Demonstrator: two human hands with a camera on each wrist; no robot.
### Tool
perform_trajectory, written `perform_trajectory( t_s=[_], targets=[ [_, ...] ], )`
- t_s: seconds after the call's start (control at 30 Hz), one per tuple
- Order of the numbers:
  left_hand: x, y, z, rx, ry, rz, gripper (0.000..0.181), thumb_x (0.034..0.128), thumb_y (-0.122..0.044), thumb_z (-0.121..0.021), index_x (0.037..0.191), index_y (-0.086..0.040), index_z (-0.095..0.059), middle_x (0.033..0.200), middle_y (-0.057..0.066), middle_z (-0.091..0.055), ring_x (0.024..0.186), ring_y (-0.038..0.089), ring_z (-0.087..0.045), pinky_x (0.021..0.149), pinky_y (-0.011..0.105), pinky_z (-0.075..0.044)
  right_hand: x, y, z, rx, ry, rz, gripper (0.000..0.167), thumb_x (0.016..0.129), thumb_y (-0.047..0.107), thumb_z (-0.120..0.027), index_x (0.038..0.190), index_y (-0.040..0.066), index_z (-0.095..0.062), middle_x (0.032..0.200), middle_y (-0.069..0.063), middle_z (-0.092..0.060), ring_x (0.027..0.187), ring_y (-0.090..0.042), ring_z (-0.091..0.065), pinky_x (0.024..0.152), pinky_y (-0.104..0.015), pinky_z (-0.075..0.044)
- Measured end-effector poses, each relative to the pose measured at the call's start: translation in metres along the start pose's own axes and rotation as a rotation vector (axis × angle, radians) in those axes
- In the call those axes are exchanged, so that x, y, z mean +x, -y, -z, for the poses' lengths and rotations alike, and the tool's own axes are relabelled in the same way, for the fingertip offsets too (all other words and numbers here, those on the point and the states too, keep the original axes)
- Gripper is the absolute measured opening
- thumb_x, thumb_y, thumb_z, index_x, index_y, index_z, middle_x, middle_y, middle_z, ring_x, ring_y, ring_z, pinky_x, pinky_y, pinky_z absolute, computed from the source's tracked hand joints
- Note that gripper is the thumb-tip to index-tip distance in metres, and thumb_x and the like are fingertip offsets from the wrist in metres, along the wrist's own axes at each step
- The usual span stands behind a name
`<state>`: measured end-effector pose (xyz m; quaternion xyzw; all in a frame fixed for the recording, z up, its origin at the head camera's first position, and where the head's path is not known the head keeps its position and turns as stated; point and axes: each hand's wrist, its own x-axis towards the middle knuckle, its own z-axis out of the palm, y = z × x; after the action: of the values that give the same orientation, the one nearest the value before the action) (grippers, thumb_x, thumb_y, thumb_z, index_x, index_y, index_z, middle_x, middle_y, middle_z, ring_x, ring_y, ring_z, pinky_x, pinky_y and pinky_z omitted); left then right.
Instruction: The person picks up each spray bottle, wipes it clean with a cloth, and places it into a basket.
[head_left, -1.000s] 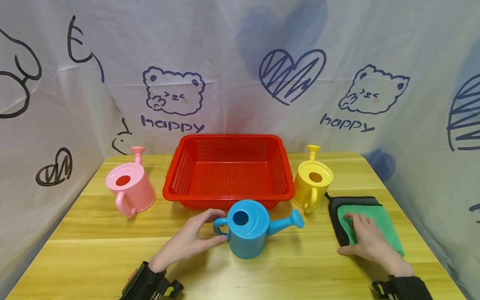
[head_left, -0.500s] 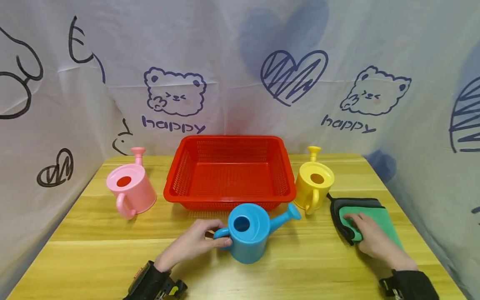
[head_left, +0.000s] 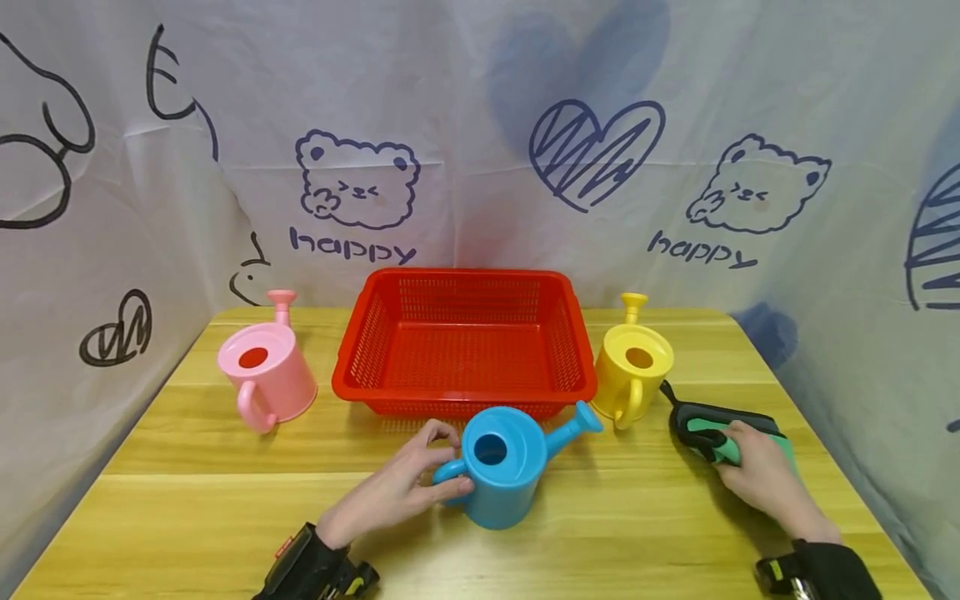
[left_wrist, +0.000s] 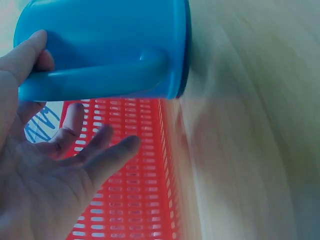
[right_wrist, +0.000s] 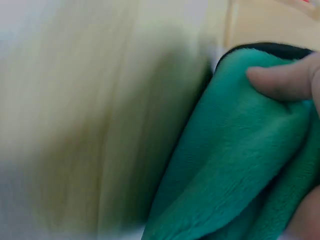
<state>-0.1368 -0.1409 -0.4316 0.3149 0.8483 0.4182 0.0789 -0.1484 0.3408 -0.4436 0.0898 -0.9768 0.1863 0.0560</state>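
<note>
A blue toy watering can (head_left: 504, 483) stands upright on the wooden table, its spout angled to the right and back. My left hand (head_left: 405, 487) holds it at the handle. In the left wrist view, the thumb and one finger pinch around the handle (left_wrist: 95, 80), while the other fingers spread loosely below. At the right, my right hand (head_left: 768, 479) grips a folded green cloth with black edging (head_left: 726, 452). Seen from the right wrist, the thumb presses into the fluffy green cloth (right_wrist: 225, 145), which bunches up; most of the other fingers are out of sight.
A red perforated plastic basket (head_left: 463, 396) sits behind the blue can, with nothing inside. To its left is a pink watering can (head_left: 277, 379), to its right a yellow one (head_left: 622, 387), near the cloth. A white drawn-on curtain (head_left: 465, 125) encloses the table's back and sides.
My right hand has closed on the cloth's near left edge and bunched it, folding it back. The blue can has turned, its spout swinging towards the back, with my left hand still at its handle.
</note>
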Motion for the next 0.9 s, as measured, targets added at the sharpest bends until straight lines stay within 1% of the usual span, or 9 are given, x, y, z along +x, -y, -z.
perform_trajectory(
  t_s=[0.13, 0.23, 0.3, 0.4, 0.5, 0.57, 0.7, 0.8, 0.9],
  targets=[
    [0.000, -0.001, -0.002, -0.058, 0.003, -0.008, 0.012, 0.0999, -0.036, -0.061, 0.095, -0.025, -0.064, 0.141, 0.004, -0.050, 0.131, 0.028, -0.051, 0.103, 0.047, -0.049, -0.004, 0.005, 0.004, 0.086, -0.145, -0.088, 0.015, 0.085, 0.003, -0.073, 0.092, -0.005, -0.064, 0.087, -0.019, -0.064, 0.073, -0.030, -0.059, 0.064, -0.040, -0.045],
    [0.000, -0.002, -0.005, -0.082, -0.012, -0.040, 0.020, 0.1031, -0.032, -0.057, 0.116, -0.021, -0.067, 0.150, 0.005, -0.050, 0.135, 0.028, -0.052, 0.106, 0.048, -0.050, -0.007, 0.010, 0.010, 0.146, -0.207, -0.188, 0.023, 0.093, 0.016, -0.070, 0.092, -0.004, -0.061, 0.080, -0.015, -0.060, 0.065, -0.018, -0.052, 0.060, -0.033, -0.039],
    [0.000, -0.003, -0.007, -0.083, -0.037, -0.073, 0.020, 0.1043, -0.029, -0.055, 0.119, -0.020, -0.066, 0.153, 0.004, -0.050, 0.137, 0.026, -0.053, 0.108, 0.046, -0.050, -0.009, 0.015, 0.013, 0.215, -0.247, -0.284, 0.027, 0.098, 0.024, -0.065, 0.096, -0.003, -0.060, 0.076, -0.009, -0.059, 0.062, -0.010, -0.049, 0.060, -0.028, -0.038],
    [-0.001, -0.006, -0.010, -0.078, -0.082, -0.120, 0.031, 0.1048, -0.026, -0.053, 0.134, -0.019, -0.060, 0.155, 0.001, -0.049, 0.139, 0.022, -0.054, 0.110, 0.044, -0.047, -0.011, 0.024, 0.016, 0.427, -0.400, -0.419, 0.019, 0.098, 0.024, -0.066, 0.101, 0.006, -0.063, 0.078, 0.008, -0.060, 0.064, 0.000, -0.052, 0.063, -0.019, -0.042],
    [-0.001, -0.010, -0.013, -0.083, -0.136, -0.150, 0.044, 0.1047, -0.022, -0.053, 0.148, -0.018, -0.049, 0.154, 0.001, -0.050, 0.137, 0.020, -0.056, 0.108, 0.044, -0.048, -0.012, 0.037, 0.018, 0.809, -0.648, -0.488, 0.011, 0.092, 0.015, -0.072, 0.102, 0.016, -0.065, 0.081, 0.019, -0.062, 0.071, 0.005, -0.058, 0.068, -0.009, -0.045],
    [-0.002, -0.014, -0.014, -0.120, -0.179, -0.152, 0.049, 0.1048, -0.018, -0.053, 0.153, -0.017, -0.043, 0.152, 0.004, -0.052, 0.135, 0.020, -0.057, 0.106, 0.044, -0.050, -0.010, 0.048, 0.019, 1.005, -0.841, -0.411, 0.012, 0.088, 0.006, -0.074, 0.099, 0.011, -0.070, 0.082, 0.013, -0.070, 0.072, 0.001, -0.065, 0.069, -0.011, -0.051],
    [-0.001, -0.024, -0.015, -0.214, -0.305, -0.130, 0.048, 0.1046, -0.011, -0.051, 0.152, -0.011, -0.044, 0.140, 0.010, -0.063, 0.123, 0.017, -0.064, 0.101, 0.041, -0.054, -0.003, 0.075, 0.021, 1.208, -1.120, -0.057, 0.021, 0.085, -0.006, -0.071, 0.104, -0.013, -0.068, 0.092, -0.004, -0.076, 0.078, -0.010, -0.071, 0.079, -0.021, -0.055],
    [-0.001, -0.032, -0.015, -0.272, -0.396, -0.109, 0.044, 0.1044, -0.008, -0.050, 0.149, -0.008, -0.048, 0.106, 0.010, -0.070, 0.105, 0.013, -0.066, 0.098, 0.034, -0.056, 0.003, 0.100, 0.023, 1.279, -1.219, 0.163, 0.022, 0.084, -0.011, -0.068, 0.103, -0.023, -0.064, 0.092, -0.013, -0.077, 0.077, -0.017, -0.073, 0.084, -0.028, -0.056],
    [0.001, -0.040, -0.015, -0.294, -0.480, -0.089, 0.038, 0.1042, -0.009, -0.051, 0.142, -0.007, -0.054, 0.078, 0.006, -0.054, 0.089, 0.014, -0.060, 0.088, 0.027, -0.053, 0.007, 0.125, 0.026, 1.324, -1.277, 0.220, 0.019, 0.086, -0.011, -0.064, 0.103, -0.021, -0.065, 0.092, -0.015, -0.076, 0.078, -0.020, -0.073, 0.086, -0.032, -0.056]
  ],
)
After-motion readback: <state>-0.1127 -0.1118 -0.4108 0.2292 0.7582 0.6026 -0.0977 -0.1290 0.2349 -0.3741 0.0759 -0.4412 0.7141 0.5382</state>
